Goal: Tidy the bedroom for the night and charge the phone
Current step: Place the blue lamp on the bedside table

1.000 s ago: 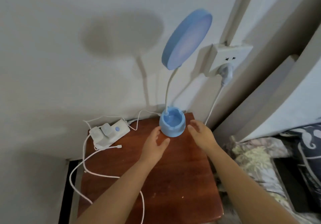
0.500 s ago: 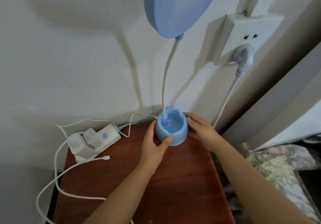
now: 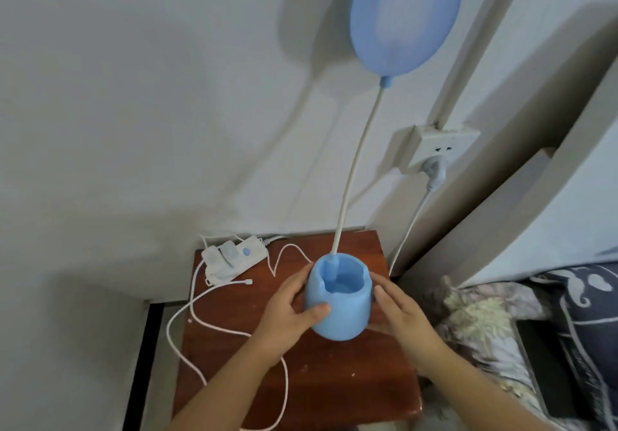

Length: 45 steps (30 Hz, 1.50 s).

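Observation:
A blue desk lamp has a cup-shaped base (image 3: 344,310), a thin white neck and a round blue head (image 3: 406,17) high up by the wall. My left hand (image 3: 291,310) grips the base's left side with the thumb across its front. On the base's right side my right hand (image 3: 398,310) presses against it. The base appears lifted above the brown bedside table (image 3: 334,383). A white charging cable (image 3: 214,290) lies on the table with its free plug end beside the power strip (image 3: 234,256). No phone is in view.
A wall socket (image 3: 441,149) with a grey plug sits to the right above the table. A bed with a floral cover (image 3: 481,317) and a dark patterned pillow (image 3: 588,303) lies at the right. A dark gap runs along the table's left side.
Both hands closed around the lamp base and brought it up and toward me from the table's back edge. The camera view shifted, so the lamp head now sits upper right.

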Each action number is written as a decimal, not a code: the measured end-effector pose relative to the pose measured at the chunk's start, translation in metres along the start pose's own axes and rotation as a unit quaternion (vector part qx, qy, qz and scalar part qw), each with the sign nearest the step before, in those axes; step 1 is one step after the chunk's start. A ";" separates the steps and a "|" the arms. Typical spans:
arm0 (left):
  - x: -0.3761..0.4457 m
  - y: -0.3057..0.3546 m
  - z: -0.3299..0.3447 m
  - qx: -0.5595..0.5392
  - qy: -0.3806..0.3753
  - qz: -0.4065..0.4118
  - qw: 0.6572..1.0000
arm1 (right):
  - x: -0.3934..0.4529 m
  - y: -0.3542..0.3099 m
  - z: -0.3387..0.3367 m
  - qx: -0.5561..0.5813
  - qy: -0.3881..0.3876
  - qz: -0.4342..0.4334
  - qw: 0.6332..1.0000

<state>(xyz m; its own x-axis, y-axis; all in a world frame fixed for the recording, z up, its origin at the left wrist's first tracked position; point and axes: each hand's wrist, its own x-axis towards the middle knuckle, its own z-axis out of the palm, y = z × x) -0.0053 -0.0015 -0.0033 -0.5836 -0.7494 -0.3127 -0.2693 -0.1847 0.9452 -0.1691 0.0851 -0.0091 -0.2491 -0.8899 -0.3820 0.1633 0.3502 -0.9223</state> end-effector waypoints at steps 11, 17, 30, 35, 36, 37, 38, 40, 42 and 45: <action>-0.068 0.117 -0.025 -0.035 0.001 0.106 0.994 | -0.085 -0.118 0.025 -0.079 -0.035 -0.166 0.982; -0.086 0.149 -0.035 -0.030 0.033 0.160 0.986 | -0.101 -0.159 0.041 -0.104 -0.047 -0.206 0.972; -0.094 0.170 -0.050 -0.020 0.055 0.188 0.980 | -0.102 -0.179 0.061 -0.156 0.000 -0.257 0.954; -0.093 0.174 -0.048 -0.024 0.057 0.188 0.980 | -0.096 -0.176 0.061 -0.163 0.043 -0.273 0.947; -0.092 0.173 -0.047 -0.023 0.058 0.188 0.980 | -0.096 -0.176 0.061 -0.165 0.048 -0.275 0.946; -0.091 0.173 -0.047 -0.023 0.059 0.188 0.980 | -0.096 -0.176 0.060 -0.167 0.049 -0.277 0.945; -0.091 0.173 -0.047 -0.021 0.057 0.190 0.980 | -0.097 -0.176 0.059 -0.169 0.046 -0.279 0.944; -0.090 0.172 -0.047 -0.017 0.053 0.194 0.979 | -0.099 -0.177 0.056 -0.169 0.035 -0.272 0.947; -0.089 0.170 -0.048 -0.017 0.053 0.193 0.980 | -0.100 -0.176 0.053 -0.172 0.024 -0.262 0.949; -0.088 0.167 -0.047 -0.015 0.052 0.192 0.980 | -0.101 -0.173 0.052 -0.163 0.010 -0.255 0.953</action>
<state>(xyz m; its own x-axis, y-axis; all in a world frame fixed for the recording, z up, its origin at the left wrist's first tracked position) 0.0370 0.0035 0.1865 -0.5565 -0.8274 0.0755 -0.0220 0.1055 0.9942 -0.1230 0.0996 0.1924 -0.2358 -0.9639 0.1238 -0.2880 -0.0523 -0.9562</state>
